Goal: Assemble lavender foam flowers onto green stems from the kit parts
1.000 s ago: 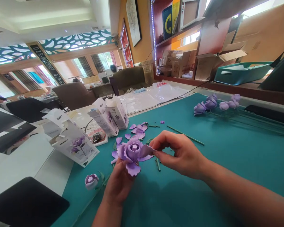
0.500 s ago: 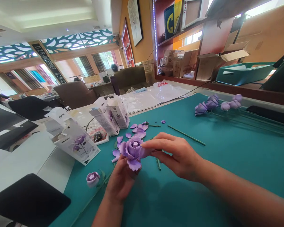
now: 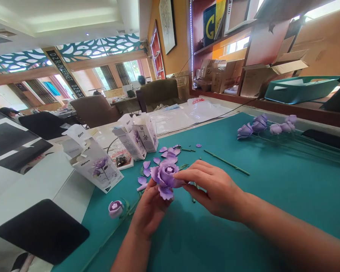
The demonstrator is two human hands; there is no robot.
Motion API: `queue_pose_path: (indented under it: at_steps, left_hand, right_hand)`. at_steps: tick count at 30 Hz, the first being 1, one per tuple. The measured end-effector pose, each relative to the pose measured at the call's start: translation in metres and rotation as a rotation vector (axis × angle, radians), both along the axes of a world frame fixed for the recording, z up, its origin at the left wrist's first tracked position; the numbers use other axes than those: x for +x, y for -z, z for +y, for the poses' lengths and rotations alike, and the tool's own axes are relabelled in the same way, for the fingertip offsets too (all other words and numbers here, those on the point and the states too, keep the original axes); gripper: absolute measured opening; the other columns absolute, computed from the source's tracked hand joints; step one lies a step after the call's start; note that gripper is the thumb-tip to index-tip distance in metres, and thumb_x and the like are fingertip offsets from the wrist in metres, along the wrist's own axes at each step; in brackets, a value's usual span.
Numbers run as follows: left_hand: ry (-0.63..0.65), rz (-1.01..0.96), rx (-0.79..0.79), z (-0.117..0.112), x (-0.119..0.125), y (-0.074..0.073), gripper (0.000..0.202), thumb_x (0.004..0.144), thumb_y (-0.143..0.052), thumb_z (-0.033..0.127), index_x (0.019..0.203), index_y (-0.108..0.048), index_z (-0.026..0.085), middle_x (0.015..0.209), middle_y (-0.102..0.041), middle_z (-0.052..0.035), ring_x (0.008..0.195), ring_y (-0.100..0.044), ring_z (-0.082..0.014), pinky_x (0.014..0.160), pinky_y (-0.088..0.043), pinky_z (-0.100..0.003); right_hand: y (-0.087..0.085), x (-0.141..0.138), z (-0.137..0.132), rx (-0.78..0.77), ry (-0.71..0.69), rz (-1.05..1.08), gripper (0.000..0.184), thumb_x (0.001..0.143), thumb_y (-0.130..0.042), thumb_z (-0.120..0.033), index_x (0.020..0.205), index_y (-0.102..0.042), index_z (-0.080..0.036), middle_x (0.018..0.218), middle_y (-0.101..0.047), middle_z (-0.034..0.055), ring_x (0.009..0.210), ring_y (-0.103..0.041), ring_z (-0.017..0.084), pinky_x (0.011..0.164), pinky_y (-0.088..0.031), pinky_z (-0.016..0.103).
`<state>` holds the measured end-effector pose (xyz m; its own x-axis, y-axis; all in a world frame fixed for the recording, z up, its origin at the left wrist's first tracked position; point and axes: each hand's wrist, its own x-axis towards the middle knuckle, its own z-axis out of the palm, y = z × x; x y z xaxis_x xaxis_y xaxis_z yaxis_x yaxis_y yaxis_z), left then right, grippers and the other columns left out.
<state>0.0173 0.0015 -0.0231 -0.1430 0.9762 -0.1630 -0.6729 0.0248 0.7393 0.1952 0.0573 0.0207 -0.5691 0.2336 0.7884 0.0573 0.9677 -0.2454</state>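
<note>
A purple toy rose (image 3: 164, 177) with layered petals is held up over the green mat by my left hand (image 3: 151, 211), its fingers closed around the underside. My right hand (image 3: 215, 190) pinches an outer petal on the rose's right side between thumb and fingers. Behind the flower, loose purple petals (image 3: 170, 152) are scattered on the mat. A smaller purple rosebud (image 3: 115, 209) on a green stem lies left of my left hand. Beyond my right hand rests a bare green stem (image 3: 226, 162).
Opened white boxes (image 3: 98, 170) with flower pictures stand at the left. Finished purple flowers (image 3: 245, 130) lie at the back right of the green mat (image 3: 272, 211). A black pad (image 3: 42, 230) is at the lower left. A teal bin (image 3: 300, 90) sits on the shelf.
The whole view has shifted slightly, so things appear a little further right. My hands stay on the rose, and its lower petal looks turned slightly.
</note>
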Motion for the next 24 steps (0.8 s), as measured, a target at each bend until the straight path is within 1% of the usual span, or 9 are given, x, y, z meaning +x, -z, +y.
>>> queue_pose_path:
  at_steps: [3, 7, 10, 15, 17, 20, 24]
  left_hand:
    - [0.028, -0.014, 0.022, -0.0014, 0.0007, -0.0003, 0.017, 0.064, -0.076, 0.019, 0.075, -0.063, 0.02, 0.079, -0.068, 0.0024, 0.062, -0.06, -0.0092, 0.058, -0.049, -0.021]
    - [0.044, -0.021, 0.03, -0.0033, 0.0017, 0.0004, 0.033, 0.062, -0.078, 0.019, 0.092, -0.066, 0.022, 0.075, -0.068, 0.0029, 0.062, -0.06, -0.0094, 0.059, -0.05, -0.021]
    - [0.031, -0.013, 0.02, -0.0035, 0.0023, 0.0008, 0.037, 0.062, -0.077, 0.017, 0.096, -0.065, 0.022, 0.074, -0.068, 0.0036, 0.062, -0.061, -0.0091, 0.059, -0.05, -0.02]
    - [-0.007, -0.007, -0.022, -0.0016, 0.0009, 0.0019, 0.037, 0.06, -0.079, 0.018, 0.094, -0.064, 0.022, 0.072, -0.068, 0.0037, 0.059, -0.061, -0.0087, 0.057, -0.052, -0.022]
    - [-0.026, -0.004, -0.039, -0.0009, -0.0002, 0.003, 0.037, 0.06, -0.079, 0.018, 0.093, -0.063, 0.021, 0.071, -0.068, 0.0036, 0.06, -0.062, -0.0092, 0.057, -0.052, -0.022]
    - [-0.039, -0.005, -0.046, -0.0004, -0.0015, 0.005, 0.038, 0.057, -0.081, 0.02, 0.09, -0.061, 0.022, 0.07, -0.067, 0.0036, 0.061, -0.063, -0.0105, 0.056, -0.052, -0.022]
    - [-0.033, 0.009, -0.042, 0.0002, -0.0013, 0.0063, 0.04, 0.055, -0.083, 0.024, 0.088, -0.06, 0.022, 0.07, -0.067, 0.0029, 0.061, -0.063, -0.0123, 0.055, -0.052, -0.024]
  right_hand:
    - [0.0029, -0.0019, -0.0005, 0.029, 0.018, -0.002, 0.019, 0.09, -0.046, -0.012, 0.106, -0.055, -0.019, 0.084, -0.069, 0.0046, 0.072, -0.06, 0.016, 0.068, -0.048, 0.03]
    - [0.0029, -0.0033, -0.0012, 0.062, 0.012, -0.008, 0.019, 0.091, -0.044, -0.012, 0.102, -0.057, -0.019, 0.083, -0.069, 0.0051, 0.073, -0.061, 0.016, 0.068, -0.048, 0.03]
    - [0.0015, -0.0037, -0.0021, 0.084, 0.008, -0.005, 0.019, 0.092, -0.043, -0.012, 0.102, -0.057, -0.019, 0.084, -0.07, 0.0051, 0.074, -0.061, 0.016, 0.069, -0.049, 0.029]
    - [0.0029, -0.0039, -0.0023, 0.085, 0.101, 0.038, 0.018, 0.091, -0.047, -0.013, 0.105, -0.059, -0.017, 0.085, -0.071, 0.0058, 0.074, -0.062, 0.016, 0.068, -0.05, 0.028]
    - [0.0037, -0.0036, -0.0018, 0.08, 0.121, 0.061, 0.016, 0.092, -0.048, -0.014, 0.101, -0.06, -0.018, 0.086, -0.071, 0.0049, 0.075, -0.063, 0.014, 0.069, -0.05, 0.026]
    - [0.004, -0.0025, -0.0013, 0.071, 0.151, 0.082, 0.012, 0.091, -0.05, -0.015, 0.092, -0.062, -0.017, 0.081, -0.07, 0.004, 0.073, -0.063, 0.013, 0.067, -0.05, 0.024]
    - [0.004, -0.0011, -0.0012, 0.005, 0.187, 0.056, 0.012, 0.09, -0.053, -0.018, 0.085, -0.063, -0.017, 0.078, -0.068, 0.0037, 0.074, -0.062, 0.013, 0.066, -0.05, 0.023]
